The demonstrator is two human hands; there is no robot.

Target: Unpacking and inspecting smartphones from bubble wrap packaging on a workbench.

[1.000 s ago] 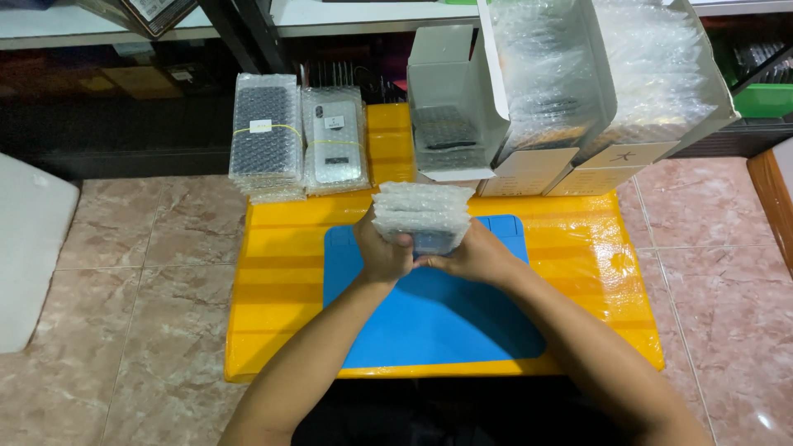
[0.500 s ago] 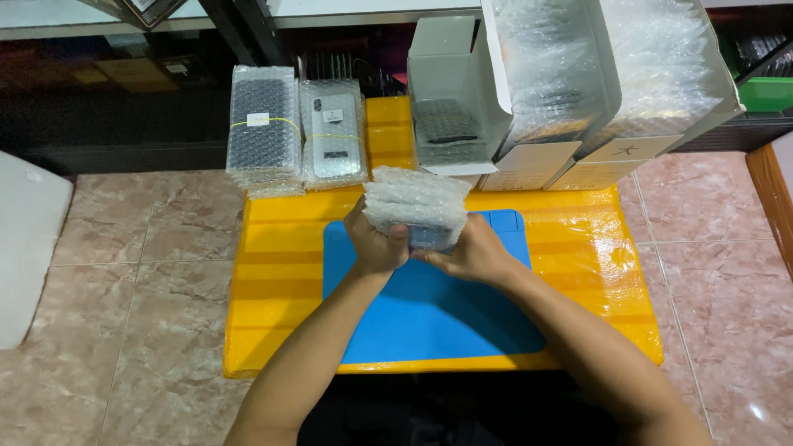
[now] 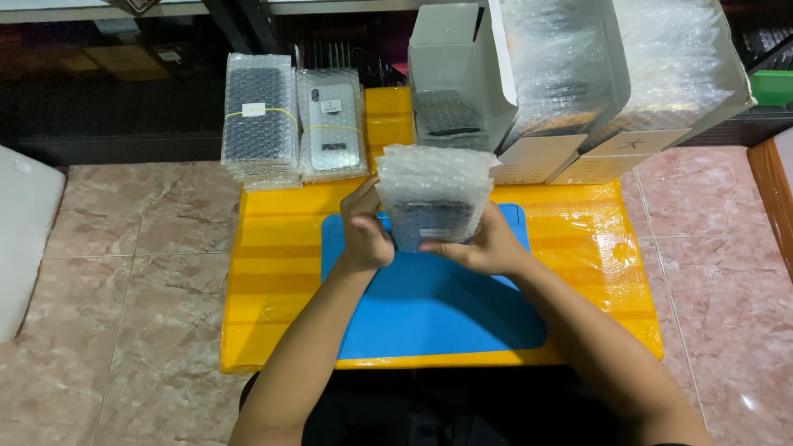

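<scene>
Your left hand (image 3: 365, 237) clamps the bubble-wrap bundle (image 3: 434, 194) from its left edge | your right hand (image 3: 486, 248) cups its lower right, fingers curled tight | bundle's upright, raised over the blue mat (image 3: 429, 306) | mat lies on the yellow table (image 3: 273, 272) | two wrapped stacks (image 3: 293, 124) sit back left | white boxes (image 3: 570, 83) back right

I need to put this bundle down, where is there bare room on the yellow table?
Free: the blue mat below both hands, and the yellow table strips on both sides of it. Crowded: the back edge, with bubble-wrap stacks and white boxes.
</scene>
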